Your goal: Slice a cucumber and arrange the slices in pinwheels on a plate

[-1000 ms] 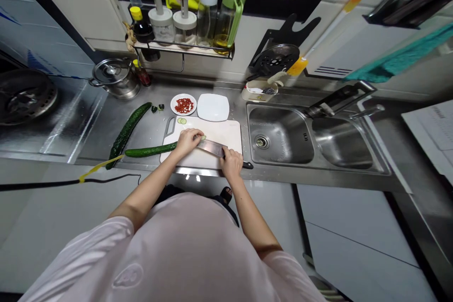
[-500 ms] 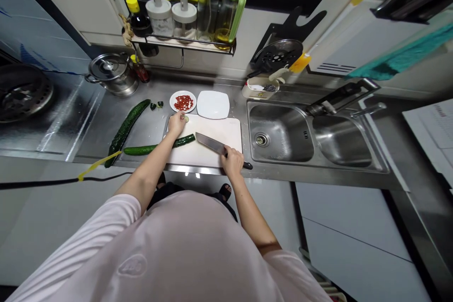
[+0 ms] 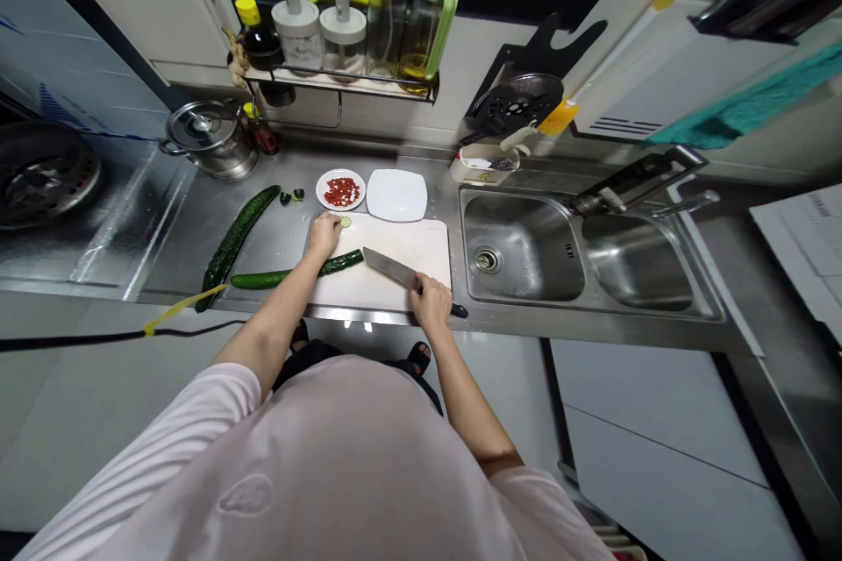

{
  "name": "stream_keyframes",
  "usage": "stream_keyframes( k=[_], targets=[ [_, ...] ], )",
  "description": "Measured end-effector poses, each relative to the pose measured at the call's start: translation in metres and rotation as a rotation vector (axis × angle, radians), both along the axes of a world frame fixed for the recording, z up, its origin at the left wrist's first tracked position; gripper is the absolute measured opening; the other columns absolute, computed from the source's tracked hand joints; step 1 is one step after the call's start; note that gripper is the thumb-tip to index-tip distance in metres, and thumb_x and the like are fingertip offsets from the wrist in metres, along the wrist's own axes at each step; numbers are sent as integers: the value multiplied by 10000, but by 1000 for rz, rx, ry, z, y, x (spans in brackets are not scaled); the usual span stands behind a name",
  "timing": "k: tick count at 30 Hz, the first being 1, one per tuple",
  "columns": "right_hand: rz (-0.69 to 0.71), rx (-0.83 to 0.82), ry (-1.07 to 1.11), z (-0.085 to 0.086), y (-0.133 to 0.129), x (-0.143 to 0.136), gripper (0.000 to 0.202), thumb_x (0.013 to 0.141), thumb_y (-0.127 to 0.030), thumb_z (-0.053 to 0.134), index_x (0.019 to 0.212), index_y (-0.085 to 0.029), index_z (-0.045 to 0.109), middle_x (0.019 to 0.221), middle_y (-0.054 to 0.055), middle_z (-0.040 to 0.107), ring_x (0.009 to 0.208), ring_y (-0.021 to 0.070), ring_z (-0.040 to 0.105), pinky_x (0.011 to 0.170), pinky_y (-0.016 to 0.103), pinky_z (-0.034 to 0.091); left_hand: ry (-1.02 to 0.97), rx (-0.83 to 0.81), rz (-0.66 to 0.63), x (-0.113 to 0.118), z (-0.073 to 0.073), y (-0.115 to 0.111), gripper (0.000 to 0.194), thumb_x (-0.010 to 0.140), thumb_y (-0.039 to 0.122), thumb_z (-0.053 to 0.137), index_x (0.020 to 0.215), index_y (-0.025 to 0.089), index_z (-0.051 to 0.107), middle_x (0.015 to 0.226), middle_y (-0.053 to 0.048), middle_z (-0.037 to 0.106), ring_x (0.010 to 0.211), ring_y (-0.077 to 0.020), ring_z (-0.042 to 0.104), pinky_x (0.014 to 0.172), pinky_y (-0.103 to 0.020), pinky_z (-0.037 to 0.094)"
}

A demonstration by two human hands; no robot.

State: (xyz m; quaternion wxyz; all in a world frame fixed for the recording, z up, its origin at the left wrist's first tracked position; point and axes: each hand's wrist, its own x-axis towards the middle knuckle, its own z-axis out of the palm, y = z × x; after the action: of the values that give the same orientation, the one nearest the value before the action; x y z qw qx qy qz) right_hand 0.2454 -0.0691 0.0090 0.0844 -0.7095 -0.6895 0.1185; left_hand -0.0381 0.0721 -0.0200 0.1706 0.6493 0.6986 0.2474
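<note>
My left hand (image 3: 324,234) is over the far left corner of the white cutting board (image 3: 421,238). Its fingers are closed at the edge of a thin, pale cucumber slice (image 3: 346,222). In my right hand (image 3: 431,301) is the handle of a kitchen knife (image 3: 389,266), its broad blade pointing left over the board. The knife's tip is close to the cut end of a cucumber (image 3: 343,261), which runs left off the board beneath my left forearm. A second whole cucumber (image 3: 238,235) lies on the steel counter further left.
Behind the board stand a small plate of chopped red pieces (image 3: 342,190) and a white square plate (image 3: 396,195). Two dark green end bits (image 3: 285,198) lie by the whole cucumber. A lidded pot (image 3: 209,140) is at the back left, a double sink (image 3: 523,245) on the right.
My left hand has drawn back slightly to the left, so more of the cucumber slice shows. The knife and my right hand have barely moved.
</note>
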Motion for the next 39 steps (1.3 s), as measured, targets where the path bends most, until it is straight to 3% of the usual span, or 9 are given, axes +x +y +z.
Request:
stream_keyframes(
  k=[10, 17, 29, 39],
  targets=[
    [-14, -6, 10, 4, 2, 0, 352, 841, -217, 518, 1178, -200, 619, 982, 71, 669, 919, 213, 562, 844, 307, 299, -37, 30, 83, 0, -4, -1, 291, 788, 174, 592, 1066, 167, 679, 1073, -115, 640, 1009, -239, 574, 960, -350, 413],
    [-22, -3, 10, 3, 5, -2, 347, 842, -224, 516, 1172, -207, 626, 978, 70, 674, 902, 216, 566, 828, 309, 302, -59, -6, 127, 0, -5, 3, 235, 793, 188, 591, 992, 164, 713, 1038, -112, 626, 966, -234, 582, 942, -349, 430],
    [-24, 27, 13, 1, 11, -3, 292, 893, -268, 484, 1135, -217, 640, 944, 57, 681, 869, 203, 574, 811, 304, 299, -36, 24, 83, 2, -1, -1, 317, 808, 174, 556, 1089, 187, 702, 1027, -100, 601, 966, -231, 573, 940, -351, 437],
    [-47, 46, 73, 1, 12, -4, 301, 915, -315, 452, 1115, -213, 653, 970, 61, 690, 880, 193, 590, 808, 286, 327, -68, 31, 65, 3, 9, -7, 288, 809, 166, 552, 1039, 203, 720, 1029, -82, 586, 978, -217, 570, 946, -337, 441]
  ],
)
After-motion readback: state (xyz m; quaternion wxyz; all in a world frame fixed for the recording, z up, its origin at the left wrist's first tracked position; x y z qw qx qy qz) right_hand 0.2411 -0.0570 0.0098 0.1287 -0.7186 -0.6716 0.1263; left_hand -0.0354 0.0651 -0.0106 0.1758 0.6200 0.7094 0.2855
